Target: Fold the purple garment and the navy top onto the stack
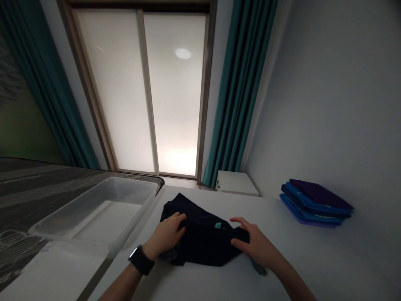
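Head view, and here we go: a dark navy garment [203, 244] sits on the white counter [275, 276], right in front of the person, bunched into a rough folded shape with a small teal label [218, 225] showing on top. The left hand [166, 235], a black watch [140, 260] on its wrist, is curled over the garment's left side, fingers clenched into the fabric. The right hand [255, 246] is at the opposite edge, fingers spread; whether it is actually pinching cloth, I can't tell from here. A grey edge of fabric [258, 267] pokes out below that hand. So far this piece is only partly folded, its outline uneven. Over on the right, a stack of folded blue and purple garments [316, 203] lies neatly squared, while a clear plastic bin [131, 182] sits off the counter's left edge
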A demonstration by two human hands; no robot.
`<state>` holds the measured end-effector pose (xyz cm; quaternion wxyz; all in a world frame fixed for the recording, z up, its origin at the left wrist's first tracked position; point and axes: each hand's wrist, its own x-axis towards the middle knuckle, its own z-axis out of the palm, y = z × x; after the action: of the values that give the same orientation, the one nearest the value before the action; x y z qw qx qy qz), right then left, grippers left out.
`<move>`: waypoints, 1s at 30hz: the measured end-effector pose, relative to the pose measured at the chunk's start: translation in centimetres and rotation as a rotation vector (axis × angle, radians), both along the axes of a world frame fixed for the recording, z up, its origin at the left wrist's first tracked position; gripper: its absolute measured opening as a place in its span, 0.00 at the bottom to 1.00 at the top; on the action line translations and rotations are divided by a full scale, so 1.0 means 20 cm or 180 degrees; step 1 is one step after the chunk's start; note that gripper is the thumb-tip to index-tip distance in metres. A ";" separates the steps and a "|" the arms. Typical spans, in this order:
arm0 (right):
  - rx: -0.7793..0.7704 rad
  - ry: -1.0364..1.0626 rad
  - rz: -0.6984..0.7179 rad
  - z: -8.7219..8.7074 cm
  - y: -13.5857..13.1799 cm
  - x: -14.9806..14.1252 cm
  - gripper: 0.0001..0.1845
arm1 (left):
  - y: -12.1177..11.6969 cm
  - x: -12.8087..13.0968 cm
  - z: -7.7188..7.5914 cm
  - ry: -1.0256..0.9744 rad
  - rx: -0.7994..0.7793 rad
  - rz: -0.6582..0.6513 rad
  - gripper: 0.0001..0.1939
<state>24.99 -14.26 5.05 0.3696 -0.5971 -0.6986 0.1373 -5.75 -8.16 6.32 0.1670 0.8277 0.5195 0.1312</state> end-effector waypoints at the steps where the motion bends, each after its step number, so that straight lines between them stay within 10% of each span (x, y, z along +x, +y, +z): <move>1: -0.0056 -0.0342 0.0172 -0.03 -0.02 0.01 0.24 | -0.03 -0.01 0.00 0.0249 -0.0016 0.0086 0.11; 10: 0.0288 -0.1438 0.0243 -0.27 -0.08 -0.04 0.21 | -0.09 -0.02 -0.08 0.1050 0.0009 0.0376 0.17; 17: 0.0598 -0.1476 0.0169 -0.38 -0.09 -0.04 0.42 | 0.17 0.09 -0.17 0.0562 0.0430 0.0110 0.13; 30: 0.0578 -0.1271 -0.0087 -0.42 -0.12 -0.09 0.42 | 0.58 0.53 -0.26 0.0252 0.0634 -0.0609 0.19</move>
<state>23.13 -16.73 -3.27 0.2780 -0.5862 -0.7592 -0.0522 4.85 3.45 1.19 0.0752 0.8904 0.4288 0.1329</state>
